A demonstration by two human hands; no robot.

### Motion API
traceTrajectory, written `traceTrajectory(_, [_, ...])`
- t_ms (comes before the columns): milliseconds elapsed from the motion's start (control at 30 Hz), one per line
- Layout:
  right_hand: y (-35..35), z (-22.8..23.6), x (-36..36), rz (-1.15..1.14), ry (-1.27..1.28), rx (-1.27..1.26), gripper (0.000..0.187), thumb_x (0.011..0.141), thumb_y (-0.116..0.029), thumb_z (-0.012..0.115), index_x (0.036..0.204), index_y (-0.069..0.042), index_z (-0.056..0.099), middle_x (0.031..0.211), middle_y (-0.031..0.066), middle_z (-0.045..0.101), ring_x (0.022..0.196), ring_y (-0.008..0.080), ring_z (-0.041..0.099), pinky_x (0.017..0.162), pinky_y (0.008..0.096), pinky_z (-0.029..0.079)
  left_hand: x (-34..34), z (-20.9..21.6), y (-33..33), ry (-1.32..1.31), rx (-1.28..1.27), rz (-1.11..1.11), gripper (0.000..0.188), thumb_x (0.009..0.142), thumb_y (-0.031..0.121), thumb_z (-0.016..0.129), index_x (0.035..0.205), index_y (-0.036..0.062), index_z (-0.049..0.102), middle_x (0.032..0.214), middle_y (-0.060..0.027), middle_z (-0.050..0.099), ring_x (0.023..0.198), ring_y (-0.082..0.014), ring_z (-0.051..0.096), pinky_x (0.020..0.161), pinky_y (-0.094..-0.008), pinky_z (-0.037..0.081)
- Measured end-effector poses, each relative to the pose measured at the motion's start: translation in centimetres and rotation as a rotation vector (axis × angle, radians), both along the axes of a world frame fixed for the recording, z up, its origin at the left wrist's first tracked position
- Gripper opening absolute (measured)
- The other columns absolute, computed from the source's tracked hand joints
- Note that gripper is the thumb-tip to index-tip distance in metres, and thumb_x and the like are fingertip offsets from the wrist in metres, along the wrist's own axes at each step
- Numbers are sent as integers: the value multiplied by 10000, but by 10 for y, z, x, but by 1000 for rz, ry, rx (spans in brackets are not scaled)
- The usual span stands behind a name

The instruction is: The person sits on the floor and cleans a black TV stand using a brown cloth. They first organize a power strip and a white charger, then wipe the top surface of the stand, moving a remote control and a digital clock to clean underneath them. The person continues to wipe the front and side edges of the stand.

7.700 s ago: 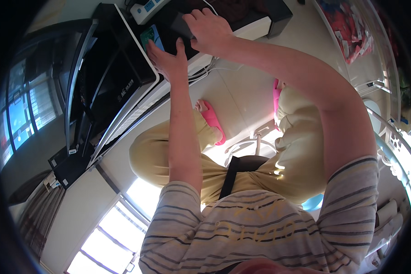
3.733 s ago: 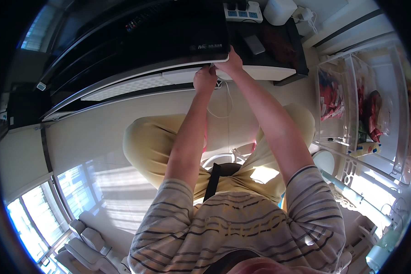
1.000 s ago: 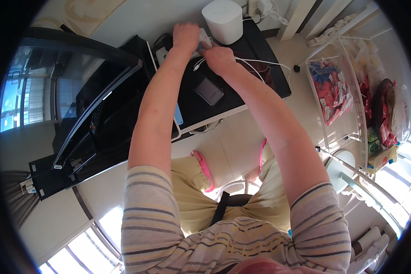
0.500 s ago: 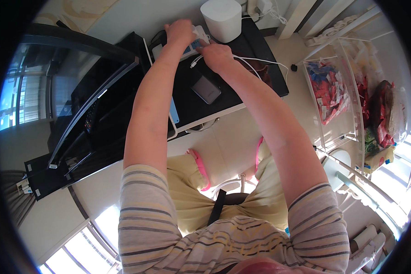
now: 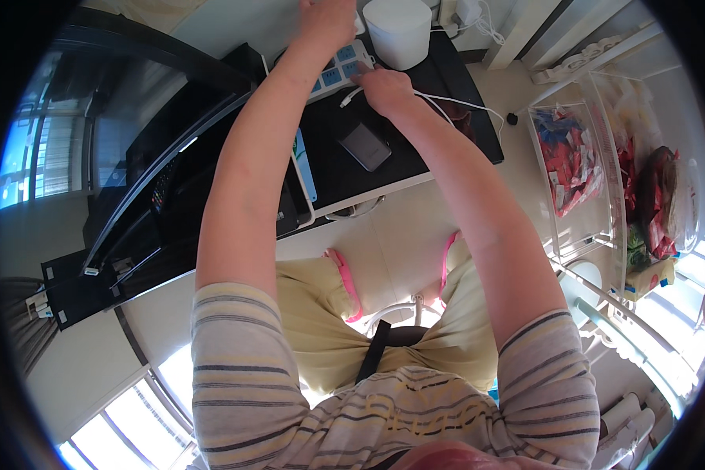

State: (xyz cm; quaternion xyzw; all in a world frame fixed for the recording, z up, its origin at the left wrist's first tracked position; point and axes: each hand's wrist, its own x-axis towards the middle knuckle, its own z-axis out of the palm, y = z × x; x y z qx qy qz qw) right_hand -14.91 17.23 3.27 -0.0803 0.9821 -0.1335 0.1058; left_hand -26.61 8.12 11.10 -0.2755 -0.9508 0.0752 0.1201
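Note:
On the black tabletop lies a white power strip (image 5: 333, 75) with blue socket faces. My left hand (image 5: 327, 22) is lifted just beyond the strip at the top of the view, its fingers closed and partly cut off. A small white plug (image 5: 359, 24) shows beside it and appears to be in its grip. My right hand (image 5: 387, 89) presses its fingers on the strip's right end. Next to that hand lies a white cable (image 5: 351, 97) with its connector loose. A grey power bank (image 5: 366, 147) rests nearer to me.
A white rounded box-like device (image 5: 398, 33) stands behind the strip. On the left is a large black screen (image 5: 133, 133). A blue-and-white flat item (image 5: 305, 168) lies near the table's front edge. To the right, a white rack (image 5: 552, 180) holds red packets (image 5: 576, 160).
My left hand has risen away from the power strip with the white plug, uncovering blue sockets. My right hand stays on the strip's end. The whole view has shifted slightly.

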Motion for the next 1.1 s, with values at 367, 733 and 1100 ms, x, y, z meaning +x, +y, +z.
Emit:
traceTrajectory(367, [33,82,32,-130,308,-406,164,826,-101,529,942,-85,643,919,94,674,917,285,651,764,403,520,113,60,-60,-549,1309,196,413,820,174,729,1140,-26,562,1076,-138,635,967,-234,648,839,-323,526])
traceTrajectory(733, [47,215,208,-233,-35,-1454,468,986,-448,476,1133,-22,602,619,-71,335,509,32,258,472,200,213,266,121,-65,-1338,2330,-212,279,934,83,568,1180,-27,496,1222,-164,559,1156,-306,557,1018,-419,467])
traceTrajectory(1100, [14,218,277,-122,357,-1323,276,1007,-280,482,967,-27,586,667,-52,411,563,42,327,504,204,271,328,131,-74,-1464,2558,-515,392,889,118,656,1230,11,497,1228,-159,548,1212,-311,514,1070,-435,416])
